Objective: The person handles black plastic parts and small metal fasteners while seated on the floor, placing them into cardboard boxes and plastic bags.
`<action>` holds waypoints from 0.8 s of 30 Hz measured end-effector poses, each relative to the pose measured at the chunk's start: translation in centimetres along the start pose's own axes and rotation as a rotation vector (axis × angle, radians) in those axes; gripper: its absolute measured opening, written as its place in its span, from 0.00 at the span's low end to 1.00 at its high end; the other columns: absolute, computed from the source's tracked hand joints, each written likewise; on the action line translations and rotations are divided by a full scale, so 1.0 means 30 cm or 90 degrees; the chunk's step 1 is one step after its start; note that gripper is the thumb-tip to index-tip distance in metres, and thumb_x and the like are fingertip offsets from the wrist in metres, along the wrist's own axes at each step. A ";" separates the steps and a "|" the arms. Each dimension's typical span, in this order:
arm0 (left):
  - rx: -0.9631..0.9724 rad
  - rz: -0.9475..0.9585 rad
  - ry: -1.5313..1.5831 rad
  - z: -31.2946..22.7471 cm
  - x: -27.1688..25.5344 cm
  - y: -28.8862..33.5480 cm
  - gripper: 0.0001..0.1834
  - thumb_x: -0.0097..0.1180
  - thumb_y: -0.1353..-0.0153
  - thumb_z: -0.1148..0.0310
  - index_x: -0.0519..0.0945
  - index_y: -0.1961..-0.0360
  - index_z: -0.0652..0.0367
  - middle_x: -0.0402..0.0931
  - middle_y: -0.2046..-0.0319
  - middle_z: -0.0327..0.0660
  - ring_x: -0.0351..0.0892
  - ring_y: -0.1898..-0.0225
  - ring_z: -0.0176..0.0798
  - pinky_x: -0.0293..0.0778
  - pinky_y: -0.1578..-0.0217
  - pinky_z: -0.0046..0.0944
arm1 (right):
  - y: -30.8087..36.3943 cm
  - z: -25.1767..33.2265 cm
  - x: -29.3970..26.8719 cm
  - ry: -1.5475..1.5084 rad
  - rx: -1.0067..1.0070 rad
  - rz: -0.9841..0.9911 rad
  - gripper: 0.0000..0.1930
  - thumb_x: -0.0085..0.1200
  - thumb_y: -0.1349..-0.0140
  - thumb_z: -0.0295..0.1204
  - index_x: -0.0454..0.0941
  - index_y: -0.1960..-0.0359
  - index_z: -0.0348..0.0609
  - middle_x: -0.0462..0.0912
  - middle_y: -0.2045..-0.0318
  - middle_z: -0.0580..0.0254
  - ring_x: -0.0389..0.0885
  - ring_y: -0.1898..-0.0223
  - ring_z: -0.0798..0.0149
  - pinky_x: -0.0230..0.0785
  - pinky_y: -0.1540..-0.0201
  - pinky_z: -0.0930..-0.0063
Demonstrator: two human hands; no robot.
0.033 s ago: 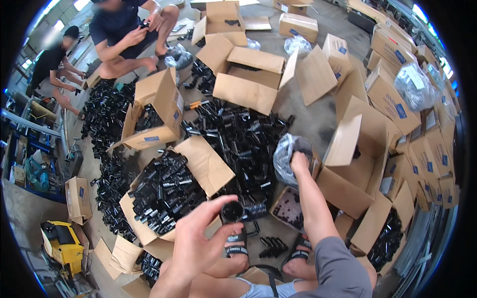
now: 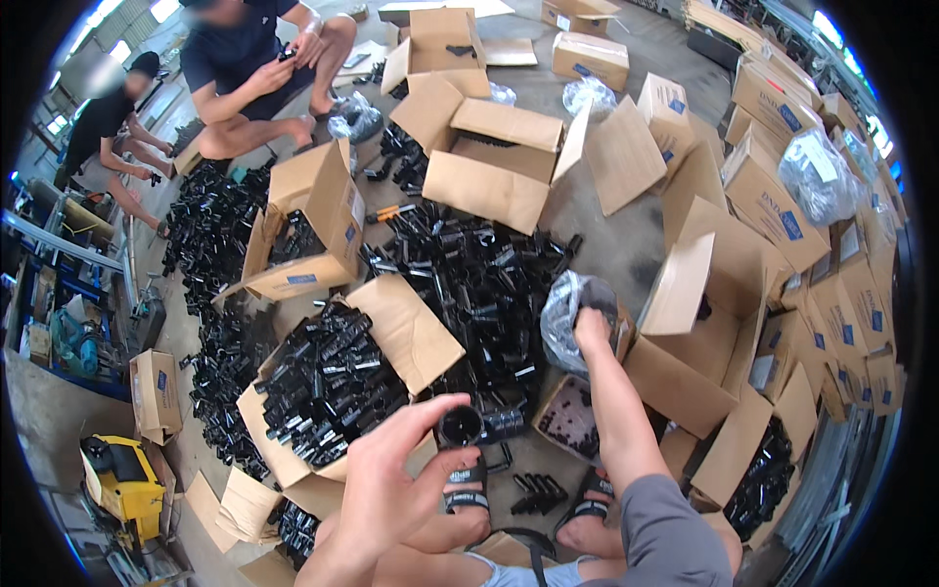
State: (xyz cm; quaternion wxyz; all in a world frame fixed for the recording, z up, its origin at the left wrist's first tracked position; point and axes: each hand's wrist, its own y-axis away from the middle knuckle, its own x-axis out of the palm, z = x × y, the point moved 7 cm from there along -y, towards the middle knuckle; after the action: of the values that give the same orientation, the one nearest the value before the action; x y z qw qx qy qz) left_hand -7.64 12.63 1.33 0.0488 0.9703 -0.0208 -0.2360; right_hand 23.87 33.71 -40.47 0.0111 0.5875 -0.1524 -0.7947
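Observation:
My left hand [image 2: 396, 470] grips a black tubular plastic fitting [image 2: 461, 426] between thumb and fingers, its round opening turned up toward me. My right hand [image 2: 591, 331] reaches into the mouth of a clear plastic bag [image 2: 559, 323]; its fingertips are hidden inside. The bag rests at a small open carton [image 2: 540, 423] whose lining shows small dark pieces. Beyond my hands a heap of black fittings [image 2: 479, 284] covers the floor. Left of it, an open carton is full of similar black fittings [image 2: 328, 391].
Open cartons [image 2: 489, 181] stand around the heap, with a large one [image 2: 680, 377] to my right. Stacked cartons [image 2: 778, 201] line the right side. Two people [image 2: 240, 78] crouch at the far left, handling black parts. A yellow machine [image 2: 127, 484] stands at lower left.
The whole view has shifted very slightly. My left hand still holds the fitting and my right hand is still in the bag.

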 end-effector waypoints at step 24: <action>0.033 -0.097 0.330 0.000 -0.039 0.046 0.21 0.63 0.38 0.82 0.76 0.43 0.68 0.83 0.52 0.42 0.81 0.50 0.33 0.77 0.46 0.36 | 0.484 0.193 -0.731 -0.359 -0.148 -0.369 0.07 0.55 0.36 0.23 0.84 0.61 0.36 0.82 0.61 0.45 0.83 0.60 0.47 0.77 0.55 0.58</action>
State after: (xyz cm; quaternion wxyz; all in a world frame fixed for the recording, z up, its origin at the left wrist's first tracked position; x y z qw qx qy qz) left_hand -8.69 11.34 2.00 0.0097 0.9980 0.0592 0.0179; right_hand 22.89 25.52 -14.85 -0.1890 0.3606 0.1131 -0.9063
